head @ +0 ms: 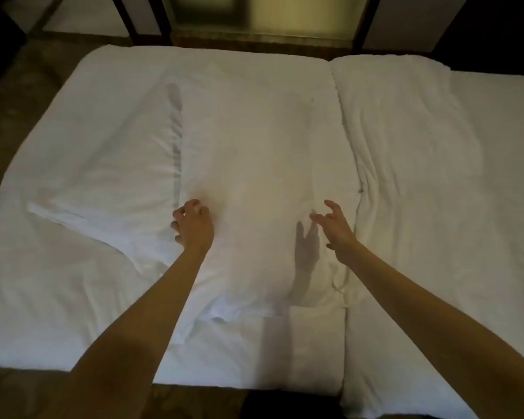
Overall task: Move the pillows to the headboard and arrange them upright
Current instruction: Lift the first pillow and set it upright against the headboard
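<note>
Pillows lie flat on the white bed (73, 291); the big one (254, 176) stretches lengthwise down the middle, and a second pillow (103, 164) sits just beside it on the left, touching along a shadowed seam. The left hand (192, 225) rests on the big pillow's left edge, its grip curled and pressed into the fabric; the right hand (335, 226) hovers just above the pillow's right side, grip spread, fingers apart, casting a shadow on the cloth below. A rumpled white duvet (406, 176) lies along the right, against the pillow; dark wooden framing (152, 22) stands beyond the far edge of the bed.
</note>
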Motion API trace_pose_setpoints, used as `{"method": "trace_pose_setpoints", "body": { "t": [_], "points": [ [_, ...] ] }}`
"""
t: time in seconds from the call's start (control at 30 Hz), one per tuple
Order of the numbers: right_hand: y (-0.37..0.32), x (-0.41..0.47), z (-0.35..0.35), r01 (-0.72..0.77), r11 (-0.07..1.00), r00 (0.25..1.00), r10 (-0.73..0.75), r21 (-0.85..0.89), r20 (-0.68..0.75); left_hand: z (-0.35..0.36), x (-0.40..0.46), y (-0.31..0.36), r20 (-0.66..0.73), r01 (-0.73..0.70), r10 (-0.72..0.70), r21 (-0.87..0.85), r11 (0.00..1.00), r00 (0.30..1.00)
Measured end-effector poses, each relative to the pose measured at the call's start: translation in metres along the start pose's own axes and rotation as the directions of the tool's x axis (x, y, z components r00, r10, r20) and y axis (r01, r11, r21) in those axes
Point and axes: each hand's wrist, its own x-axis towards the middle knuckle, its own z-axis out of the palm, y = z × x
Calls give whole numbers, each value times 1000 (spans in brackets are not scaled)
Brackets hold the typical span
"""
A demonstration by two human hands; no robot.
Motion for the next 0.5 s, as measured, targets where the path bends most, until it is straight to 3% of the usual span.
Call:
{"method": "trace_pose_setpoints", "body": {
  "t": [0.07,0.2,0.37,0.5],
  "points": [
    [-6,22,4,-14,1000,1000,14,-8,-5,5,18,2,-12,68,-67,84,994,998],
    [-9,60,13,-65,998,998,65,-9,1,15,54,-6,59,175,-181,94,980,982],
    [-9,97,25,-116,993,993,115,31,28,15,83,-20,192,111,-124,74,991,974],
    [-4,107,35,-160,987,987,159,34,23,21,88,-19,172,188,-188,16,982,967]
  ]
}}
